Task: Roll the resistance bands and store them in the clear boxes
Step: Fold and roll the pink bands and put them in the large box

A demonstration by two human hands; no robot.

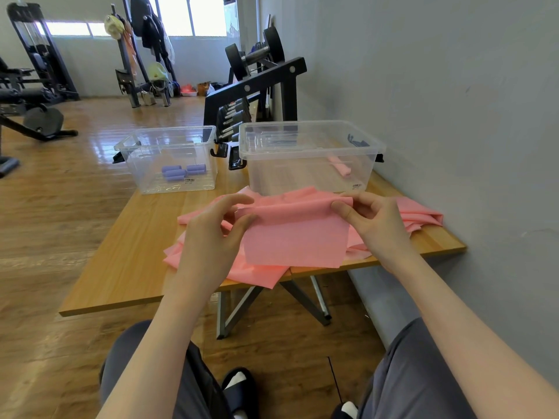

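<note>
The left hand and the right hand are pinching the folded top edge of a flat pink rubber resistance band over the wooden table. At 12 o'clock a clear plastic box is holding one pink roll; at 10 o'clock another clear box is holding purple rolls.

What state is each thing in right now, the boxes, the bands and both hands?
Left clear box: open, three rolled purple bands inside.
Right clear box: open, one rolled pink band inside.
Pink band: unrolled, top edge folded over.
Left hand: pinching it.
Right hand: pinching it.
</note>
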